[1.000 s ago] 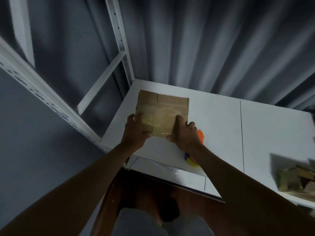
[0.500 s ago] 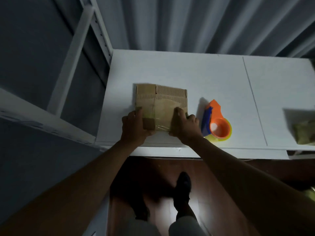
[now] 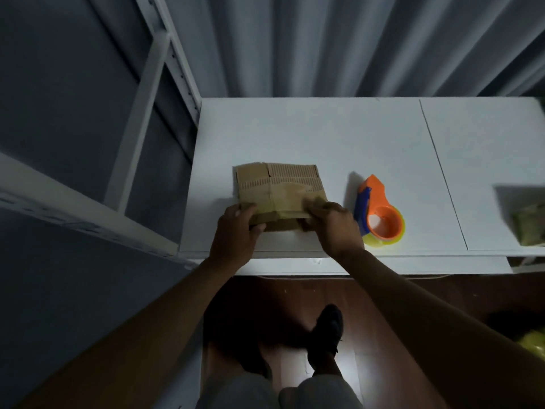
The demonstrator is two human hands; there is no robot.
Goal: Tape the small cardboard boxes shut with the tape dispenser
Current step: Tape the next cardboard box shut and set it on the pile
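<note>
A small cardboard box [image 3: 283,187] with clear tape across its top sits on the white table [image 3: 324,134] near the front edge. My left hand [image 3: 236,231] grips its near left corner, thumb against the front face. My right hand [image 3: 336,228] grips its near right corner, fingers curled over the top edge. An orange and blue tape dispenser [image 3: 379,214] with a yellowish roll lies on the table just right of my right hand, untouched.
A white metal shelf frame [image 3: 153,84] stands at the left. Grey corrugated wall runs behind the table. Another taped box [image 3: 528,225] shows blurred at the right edge. Below the table are a wooden floor and my shoes [image 3: 327,329].
The view has tilted down, so the box and dispenser sit lower and fuller in frame. The box has come nearer the front edge. Both hands have stayed on its near corners.
</note>
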